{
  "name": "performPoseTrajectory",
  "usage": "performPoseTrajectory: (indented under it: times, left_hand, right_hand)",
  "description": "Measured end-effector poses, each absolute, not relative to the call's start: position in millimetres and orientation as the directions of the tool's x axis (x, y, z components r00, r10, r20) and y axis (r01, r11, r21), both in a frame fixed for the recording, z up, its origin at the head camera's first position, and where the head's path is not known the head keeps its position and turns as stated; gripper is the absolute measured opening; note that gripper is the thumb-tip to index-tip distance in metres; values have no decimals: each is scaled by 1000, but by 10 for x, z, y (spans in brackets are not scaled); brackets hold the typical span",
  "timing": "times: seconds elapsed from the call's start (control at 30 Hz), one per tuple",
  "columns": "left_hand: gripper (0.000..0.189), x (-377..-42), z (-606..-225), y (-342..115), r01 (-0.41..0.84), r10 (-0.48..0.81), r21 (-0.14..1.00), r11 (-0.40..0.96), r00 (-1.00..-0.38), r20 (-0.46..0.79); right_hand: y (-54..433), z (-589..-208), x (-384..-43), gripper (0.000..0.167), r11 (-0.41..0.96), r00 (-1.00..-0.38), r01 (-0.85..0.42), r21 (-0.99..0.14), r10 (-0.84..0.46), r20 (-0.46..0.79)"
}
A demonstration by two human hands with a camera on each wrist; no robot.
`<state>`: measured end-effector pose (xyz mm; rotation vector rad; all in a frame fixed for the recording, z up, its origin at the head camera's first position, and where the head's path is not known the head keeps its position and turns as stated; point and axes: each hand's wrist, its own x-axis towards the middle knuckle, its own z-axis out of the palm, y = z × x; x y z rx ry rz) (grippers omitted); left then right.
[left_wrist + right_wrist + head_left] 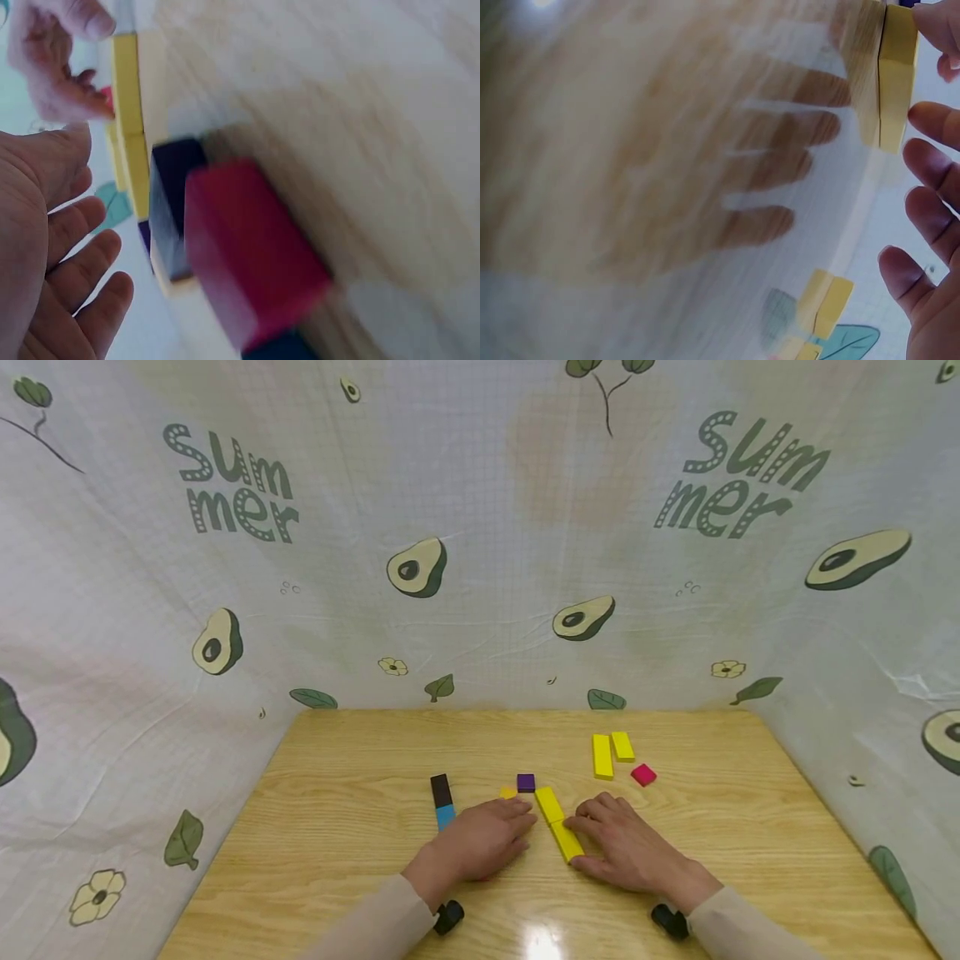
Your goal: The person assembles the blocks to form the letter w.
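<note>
Palm down, my left hand (487, 839) hovers over the middle blocks in the head view and hides some. Its relaxed, empty fingers show in the left wrist view, beside a red block (251, 247) and a dark block (172, 202). My right hand (622, 843) is beside the nearer yellow block (567, 842), thumb by its near end and index finger by its far end. I cannot tell whether both fingertips touch it. Another yellow block (550, 805) adjoins it in a slanting line. A purple block (527, 783) and an orange-yellow block (507, 793) lie near my left fingers.
Left of my left hand, a black block (442, 791) meets a blue block (446, 816). Farther back on the right lie two yellow blocks (602, 757) and a small red block (643, 774). Printed cloth (495, 468) walls the wooden table (337, 827) at the back and sides.
</note>
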<state>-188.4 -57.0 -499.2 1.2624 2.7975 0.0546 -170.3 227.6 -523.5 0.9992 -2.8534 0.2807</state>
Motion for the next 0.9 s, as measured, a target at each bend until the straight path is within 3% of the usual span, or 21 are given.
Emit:
performPoseTrajectory:
  times: [0.67, 0.9]
  left_hand:
    - [53, -1781, -5080, -228, 811, 809, -19, 585, -585, -62]
    - [53, -1786, -5084, -203, 810, 806, -17, 587, -586, -80]
  right_hand:
    - [2286, -5231, -1695, 46, 760, -773, -634, -144, -614, 159]
    - [2289, -5214, -1693, 46, 763, -776, -630, -146, -611, 154]
